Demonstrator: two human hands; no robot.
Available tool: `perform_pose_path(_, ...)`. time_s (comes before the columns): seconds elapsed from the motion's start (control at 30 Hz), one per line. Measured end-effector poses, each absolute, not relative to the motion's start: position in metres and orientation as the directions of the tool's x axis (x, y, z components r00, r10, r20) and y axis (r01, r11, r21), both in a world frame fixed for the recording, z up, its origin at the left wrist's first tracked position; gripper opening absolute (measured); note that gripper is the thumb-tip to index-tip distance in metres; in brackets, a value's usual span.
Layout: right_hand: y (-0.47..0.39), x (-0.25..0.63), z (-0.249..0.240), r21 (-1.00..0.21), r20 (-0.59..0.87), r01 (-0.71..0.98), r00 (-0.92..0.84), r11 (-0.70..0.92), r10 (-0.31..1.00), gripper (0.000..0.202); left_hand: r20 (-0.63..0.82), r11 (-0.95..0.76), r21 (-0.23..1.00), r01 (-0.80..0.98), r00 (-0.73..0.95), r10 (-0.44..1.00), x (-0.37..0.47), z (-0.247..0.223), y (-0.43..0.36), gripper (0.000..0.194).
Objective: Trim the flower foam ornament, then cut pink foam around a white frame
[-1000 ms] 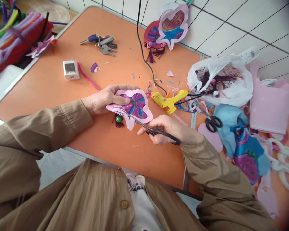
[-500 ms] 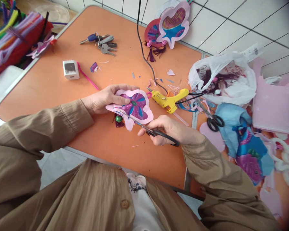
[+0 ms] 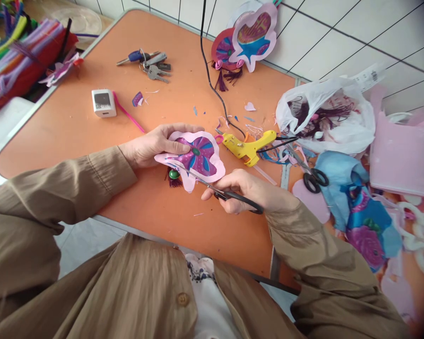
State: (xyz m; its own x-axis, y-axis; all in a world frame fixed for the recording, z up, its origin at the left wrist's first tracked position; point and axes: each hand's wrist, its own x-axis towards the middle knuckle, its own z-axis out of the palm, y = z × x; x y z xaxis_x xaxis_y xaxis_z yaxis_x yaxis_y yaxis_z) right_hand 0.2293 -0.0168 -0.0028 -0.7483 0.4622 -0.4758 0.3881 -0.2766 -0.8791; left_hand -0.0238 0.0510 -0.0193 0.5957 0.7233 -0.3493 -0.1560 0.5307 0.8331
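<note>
"What is the left hand (image 3: pixel 159 143) doing?"

"It pinches a pink-bordered ornament (image 3: pixel 207 153), thumb flat on the patterned front, the other fingers mostly hidden behind. The grip is narrow, just the thickness of the piece."

"And where is that ornament?"

"In the middle of the scene, held above the tabletop (image 3: pixel 183 221), between the two hands. A green bead (image 3: pixel 174 174) and a dark tassel (image 3: pixel 176 184) show at its near side, toward the left."

"The right hand (image 3: pixel 245 188)?"

"Curled around the black handles of a pair of scissors (image 3: pixel 222 192). The blades point far and left, lying along the ornament's near border. I can't tell how wide they are parted."

"What sits close to the hands?"

"A yellow glue gun (image 3: pixel 250 149), just beyond the right hand, its nozzle end near a small pink loop (image 3: pixel 219 139) at the ornament's right edge. A second pair of scissors (image 3: pixel 314 180) lies farther right, on the near side of a white plastic bag (image 3: pixel 358 132)."

"And on the left?"

"Beyond the left hand there's a white adapter (image 3: pixel 103 103), with a bunch of keys (image 3: pixel 158 71) on the far side of it."
</note>
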Motion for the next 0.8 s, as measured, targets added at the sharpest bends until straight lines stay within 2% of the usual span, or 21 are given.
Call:
perform_pose_path(0.13, -0.0174, 0.2288, -0.0006, -0.859, -0.512, 0.427, -0.717, -0.283, 0.473, 0.055, -0.331, 0.524, 0.832, -0.181, 0.595, 0.732, -0.0232, -0.0191, 0.0505, 0.051)
perform_pose_path(0.53, -0.0157, 0.2295, -0.0054, -0.885, -0.465, 0.393, -0.761, -0.249, 0.452, 0.077, -0.315, 0.488, 0.859, -0.154, 0.592, 0.742, -0.0251, -0.0211, 0.0516, 0.052)
perform_pose_path(0.8, -0.0141, 0.2305, -0.0081, -0.889, -0.457, 0.378, -0.767, -0.258, 0.451, 0.076, -0.293, 0.489, 0.85, -0.194, 0.598, 0.746, -0.0244, -0.0194, 0.0513, 0.053)
